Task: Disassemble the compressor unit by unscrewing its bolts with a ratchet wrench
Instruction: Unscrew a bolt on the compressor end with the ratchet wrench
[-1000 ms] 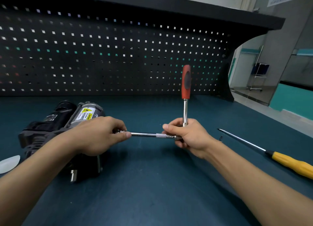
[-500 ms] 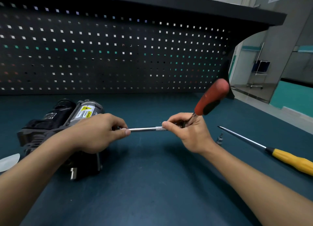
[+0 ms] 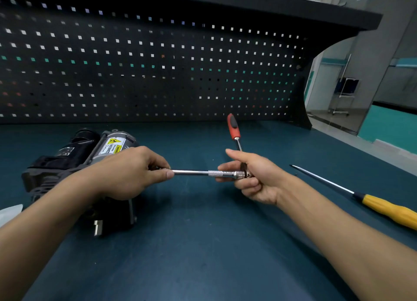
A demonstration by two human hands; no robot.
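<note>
Compressor unit mid-left of frame looks whole, so bolts prob. all left to do. L hand pinches extension bar, tip hidden; R hand curled round ratchet wrench head, centre frame

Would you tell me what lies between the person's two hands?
The head view shows a chrome extension bar bridging the left hand and the right hand; both grip it.
</note>
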